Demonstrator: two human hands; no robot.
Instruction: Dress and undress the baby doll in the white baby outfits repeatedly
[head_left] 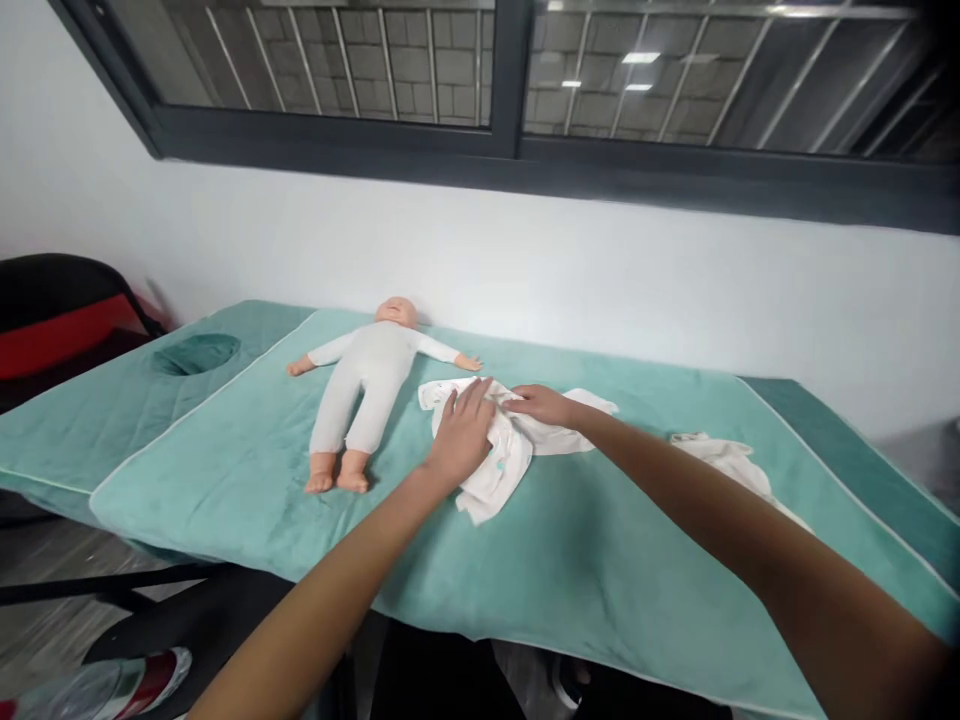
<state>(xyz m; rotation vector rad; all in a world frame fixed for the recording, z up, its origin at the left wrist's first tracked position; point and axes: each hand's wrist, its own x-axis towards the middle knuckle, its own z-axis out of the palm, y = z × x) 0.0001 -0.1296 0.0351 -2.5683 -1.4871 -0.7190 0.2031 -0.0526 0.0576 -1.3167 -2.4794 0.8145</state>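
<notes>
A white baby garment (504, 472) with small coloured prints lies rumpled on the green-covered massage bed (270, 510). My left hand (461, 438) rests on its upper left part with the fingers stretched out. From the right, my right hand (546, 404) pinches a fold of the same garment between thumb and fingers. To the left, a baby doll (379, 365) in a white bodysuit lies on its back, arms spread and bare feet towards me. Neither hand touches it. Another white cloth (724, 458) lies beyond my right forearm, partly hidden by it.
A face hole (196, 354) opens in the bed's left end. Behind the bed is a white wall with a dark-framed window (517, 165). A black and red chair (67, 320) stands at far left. At lower left, a bottle (112, 688) lies by a black seat (195, 625).
</notes>
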